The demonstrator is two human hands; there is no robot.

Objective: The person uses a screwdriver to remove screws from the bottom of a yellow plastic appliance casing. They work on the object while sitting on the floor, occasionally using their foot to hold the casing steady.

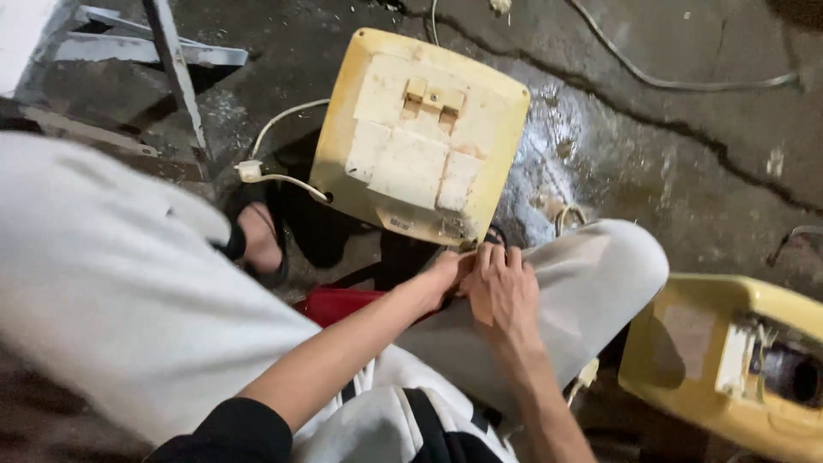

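Pinching at the yellowed plastic housing (419, 137) lower edge, my left hand (446, 273) and right hand (503, 287) sit fingers together; I judge it rigid, light, brittle, best gripped by its rim.

The light is dim and warm, falling from above and brightest in the middle. The yellowed casing (420, 137) is evenly lit, and a wet patch of floor (557, 129) beside it throws back a pale glare. Deep shadow fills the gap under the casing and the top right corner. The pale trouser leg (103, 283) at the left is soft and smeared. Both hands (489, 279) are fairly sharp. Straight lines bend slightly toward the edges.
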